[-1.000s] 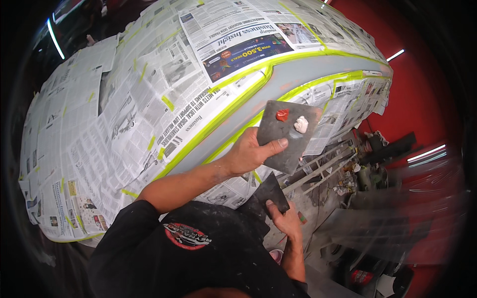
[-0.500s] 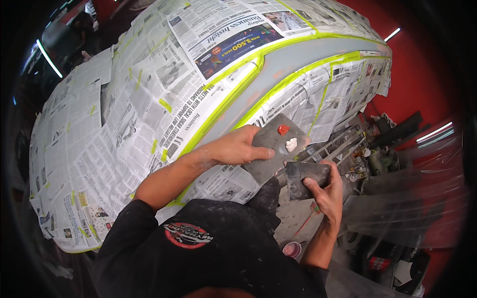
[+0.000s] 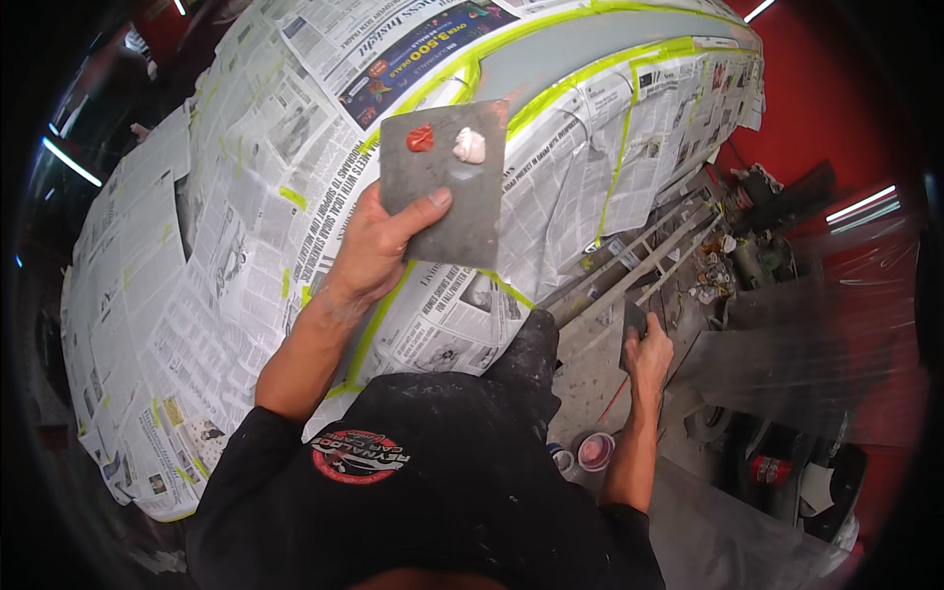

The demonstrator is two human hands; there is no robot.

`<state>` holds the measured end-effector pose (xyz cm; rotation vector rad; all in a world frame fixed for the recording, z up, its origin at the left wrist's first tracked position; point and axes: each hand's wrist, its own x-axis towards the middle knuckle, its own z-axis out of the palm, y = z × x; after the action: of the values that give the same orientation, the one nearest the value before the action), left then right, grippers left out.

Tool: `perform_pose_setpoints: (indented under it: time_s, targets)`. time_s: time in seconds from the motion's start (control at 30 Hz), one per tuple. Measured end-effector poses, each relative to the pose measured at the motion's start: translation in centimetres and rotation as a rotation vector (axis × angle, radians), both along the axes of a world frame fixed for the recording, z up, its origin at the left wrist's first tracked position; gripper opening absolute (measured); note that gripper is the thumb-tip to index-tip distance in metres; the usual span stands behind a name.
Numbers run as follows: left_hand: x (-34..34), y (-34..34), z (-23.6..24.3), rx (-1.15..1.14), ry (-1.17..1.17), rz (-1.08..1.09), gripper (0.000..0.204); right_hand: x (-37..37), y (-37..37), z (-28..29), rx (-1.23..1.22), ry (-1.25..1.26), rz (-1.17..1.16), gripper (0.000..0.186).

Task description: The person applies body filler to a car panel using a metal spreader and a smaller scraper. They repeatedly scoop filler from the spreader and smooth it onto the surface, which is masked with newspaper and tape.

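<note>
Left hand (image 3: pixel 379 246) grips a grey board (image 3: pixel 447 182) bearing two blobs; right hand (image 3: pixel 647 352), clamped on a spreader (image 3: pixel 632 320), sits at four o'clock.

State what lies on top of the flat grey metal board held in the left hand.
On the flat grey metal board sit two separate dabs: a red blob and a whitish blob. The left hand grips its lower edge, its thumb covering part of the face.
</note>
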<state>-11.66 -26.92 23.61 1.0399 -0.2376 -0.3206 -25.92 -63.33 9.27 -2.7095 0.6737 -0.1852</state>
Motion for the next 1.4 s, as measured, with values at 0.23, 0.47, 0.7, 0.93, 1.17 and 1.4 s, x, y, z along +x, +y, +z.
perform_pose_setpoints:
  time_s: [0.23,0.47,0.7,0.93,1.17,1.4]
  targets:
    - [-3.4,4.1,-6.3,0.185,0.21,0.082,0.04,-6.5,8.0,-15.4,0.023,0.041,0.15,0.041]
    - [-3.4,3.9,-7.9,0.162,0.24,0.161,0.039,-23.9,-0.4,-16.9,0.27,1.361,0.325,0.04]
    - [-4.0,3.0,-7.8,0.184,0.281,0.088,0.039,-8.3,-3.2,-10.2,0.534,0.257,-0.419,0.069]
    - [-4.7,2.9,-6.7,0.274,0.222,0.106,0.039,-2.4,1.3,-15.1,0.465,0.619,-0.192,0.072]
    - [-4.6,2.8,-8.4,0.229,0.34,0.141,0.041,-2.4,-0.5,-13.0,0.304,0.646,-0.055,0.064]
    - [-4.5,2.7,-8.0,0.182,0.304,0.12,0.04,-3.0,-5.2,-10.1,-0.173,0.635,0.05,0.028]
